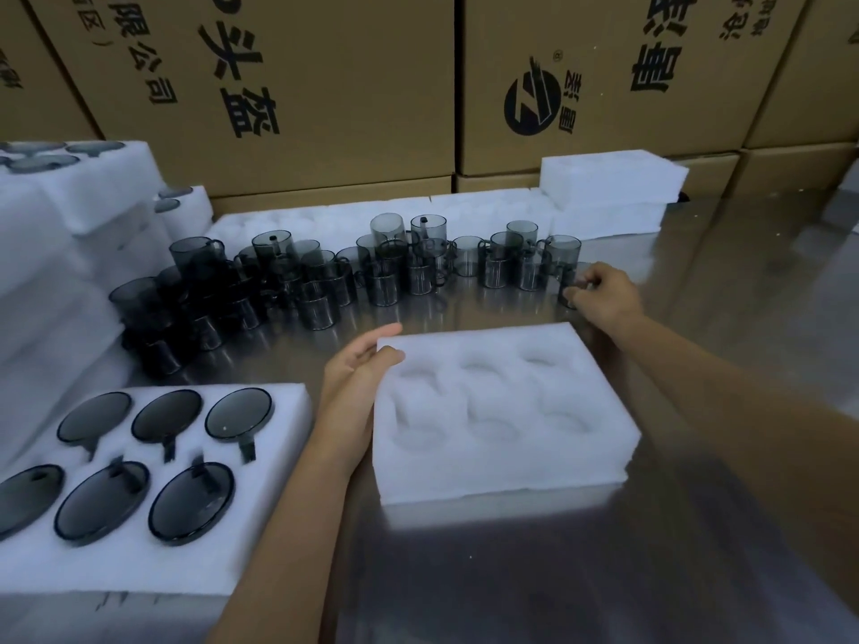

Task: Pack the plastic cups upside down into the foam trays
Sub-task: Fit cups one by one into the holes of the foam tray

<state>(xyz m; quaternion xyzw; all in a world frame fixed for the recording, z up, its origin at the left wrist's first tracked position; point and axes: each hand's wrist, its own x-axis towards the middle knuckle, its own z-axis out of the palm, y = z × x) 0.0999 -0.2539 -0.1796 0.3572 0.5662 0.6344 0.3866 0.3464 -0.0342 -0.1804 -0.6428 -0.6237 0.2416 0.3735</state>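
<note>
An empty white foam tray (502, 462) with several round pockets lies in front of me on the metal table. My left hand (358, 378) holds its far left corner, thumb on top. My right hand (604, 295) reaches to the right end of a crowd of smoky grey plastic cups (320, 281) and grips one cup (568, 290) there, mostly hidden by the fingers. A filled foam tray (279, 467) at the near left holds several cups upside down, their dark bases showing.
White foam trays (60, 234) are stacked at the left, some with cups in them. More foam trays (609, 188) lie along the back. Large cardboard boxes (325, 86) wall off the far side. The steel tabletop (743, 281) extends to the right.
</note>
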